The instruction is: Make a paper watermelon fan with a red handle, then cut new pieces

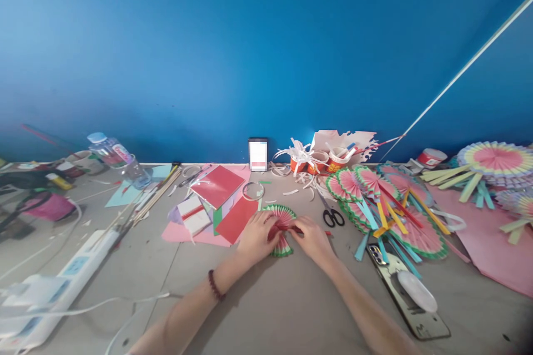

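Note:
A pleated paper fan [281, 212], pink with a green and white edge, is spread in a half round between my hands. My left hand [259, 234] grips its left side, the fingers curled over the folds and the thumb near the centre. My right hand [311, 237] pinches the fan's right side near its middle with thumb and fingertips. A thin red strip shows by the right fingers; what it belongs to I cannot make out. Black-handled scissors [333, 217] lie just right of my right hand. Red paper sheets [237, 222] lie left of the fan.
Finished paper fans [420, 233] with coloured strips cover the right side, near a phone [412, 294] with a white mouse [417, 290] on it. Red paper cups [316, 163] stand at the wall. A power strip [62, 283], cables and a bottle [120, 158] are on the left.

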The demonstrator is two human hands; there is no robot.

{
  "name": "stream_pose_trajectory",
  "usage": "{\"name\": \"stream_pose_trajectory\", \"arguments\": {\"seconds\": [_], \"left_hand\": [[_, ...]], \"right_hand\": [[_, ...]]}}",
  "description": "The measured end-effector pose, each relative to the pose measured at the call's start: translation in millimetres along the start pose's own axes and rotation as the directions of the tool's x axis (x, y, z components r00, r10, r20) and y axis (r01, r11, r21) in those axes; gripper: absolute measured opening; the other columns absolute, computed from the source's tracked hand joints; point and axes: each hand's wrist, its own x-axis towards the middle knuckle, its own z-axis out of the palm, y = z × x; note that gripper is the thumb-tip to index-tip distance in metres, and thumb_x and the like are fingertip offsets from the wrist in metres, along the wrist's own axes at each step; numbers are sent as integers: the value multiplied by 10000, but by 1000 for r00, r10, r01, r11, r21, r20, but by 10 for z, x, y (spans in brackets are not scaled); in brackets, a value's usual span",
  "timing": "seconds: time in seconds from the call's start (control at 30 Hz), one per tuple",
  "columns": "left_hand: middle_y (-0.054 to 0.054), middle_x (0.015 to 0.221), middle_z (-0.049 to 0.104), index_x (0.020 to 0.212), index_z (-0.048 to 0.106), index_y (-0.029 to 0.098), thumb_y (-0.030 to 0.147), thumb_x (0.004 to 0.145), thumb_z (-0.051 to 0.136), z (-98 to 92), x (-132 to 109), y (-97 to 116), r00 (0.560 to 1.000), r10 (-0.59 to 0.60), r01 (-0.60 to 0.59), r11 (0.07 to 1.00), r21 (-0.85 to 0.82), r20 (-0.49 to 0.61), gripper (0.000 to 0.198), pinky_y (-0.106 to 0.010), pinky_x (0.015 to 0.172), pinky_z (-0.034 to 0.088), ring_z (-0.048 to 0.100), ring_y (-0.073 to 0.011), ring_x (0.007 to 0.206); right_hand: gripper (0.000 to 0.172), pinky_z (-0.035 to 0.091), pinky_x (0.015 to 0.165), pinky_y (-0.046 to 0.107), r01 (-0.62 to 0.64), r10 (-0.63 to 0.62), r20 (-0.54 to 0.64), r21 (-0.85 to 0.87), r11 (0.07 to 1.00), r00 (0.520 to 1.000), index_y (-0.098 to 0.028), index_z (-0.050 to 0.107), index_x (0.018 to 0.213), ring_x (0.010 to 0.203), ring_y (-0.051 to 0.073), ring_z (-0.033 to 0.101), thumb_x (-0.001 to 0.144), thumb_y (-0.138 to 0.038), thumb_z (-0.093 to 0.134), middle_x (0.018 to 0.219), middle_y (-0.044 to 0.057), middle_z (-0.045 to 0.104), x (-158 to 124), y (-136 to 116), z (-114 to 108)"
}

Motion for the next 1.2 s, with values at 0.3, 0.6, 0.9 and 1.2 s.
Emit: {"name": "stream_pose_trajectory", "arguments": {"seconds": [0.3, 0.6, 0.9, 1.2], "left_hand": [[-61, 1029, 612, 993, 599, 229, 197, 811, 534, 97, -72, -55, 999, -34, 31, 997, -72, -43, 196, -390, 878, 451, 552, -222, 991], [-74, 1055, 621, 1026, 599, 218, 214, 816, 524, 101, -86, -60, 998, -37, 34, 997, -71, -44, 223, -414, 883, 451, 558, -232, 999], [-74, 1062, 623, 1021, 598, 213, 210, 810, 541, 133, -91, -91, 998, -28, 25, 998, -61, -53, 219, -404, 889, 452, 561, -234, 1013], [-51, 1061, 620, 1022, 587, 215, 184, 802, 557, 134, -101, -79, 998, -23, 21, 999, -39, -65, 224, -378, 893, 446, 556, -211, 1015]], "right_hand": [[150, 459, 705, 301, 0, 0, -29, -7, 1000, 1000, -234, 640, 787, 818, 209, 593, 819, -143, 525, 784, 39, 662, 0, -29, 11], [140, 452, 701, 316, -10, 9, 6, 23, 1000, 1000, -225, 615, 795, 843, 223, 576, 827, -148, 503, 804, 46, 651, 12, -63, -24], [137, 443, 717, 298, -29, 29, -7, -7, 1000, 1000, -217, 610, 778, 838, 210, 568, 823, -131, 513, 791, 42, 647, 15, -85, 4], [131, 439, 718, 280, -43, 42, -22, -41, 998, 999, -208, 607, 759, 832, 196, 571, 821, -125, 528, 779, 32, 645, 23, -84, 45]]}}
